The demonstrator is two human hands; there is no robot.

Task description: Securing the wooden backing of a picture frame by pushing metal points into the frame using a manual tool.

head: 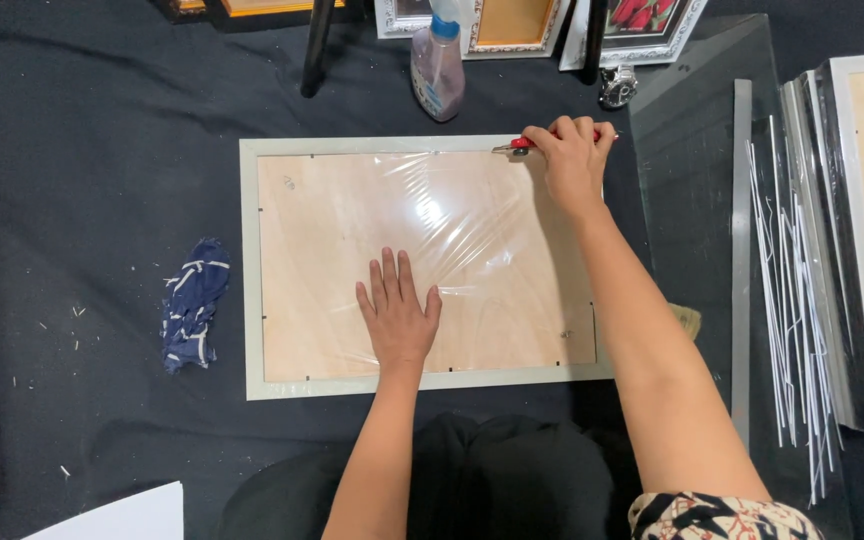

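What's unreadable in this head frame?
- Red-handled tool: mostly covered by the right hand; its kind is unclear.
- Spray bottle: top cut by the upper edge.
- Backing board: glare on the plastic wrap blurs the middle.
- Left hand: flat, hides what lies beneath.

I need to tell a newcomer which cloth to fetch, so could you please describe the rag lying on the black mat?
Start at the big pale picture frame lying face down in the middle. On the black mat left of it lies the rag, crumpled, dark blue with white stripes, the only cloth there.
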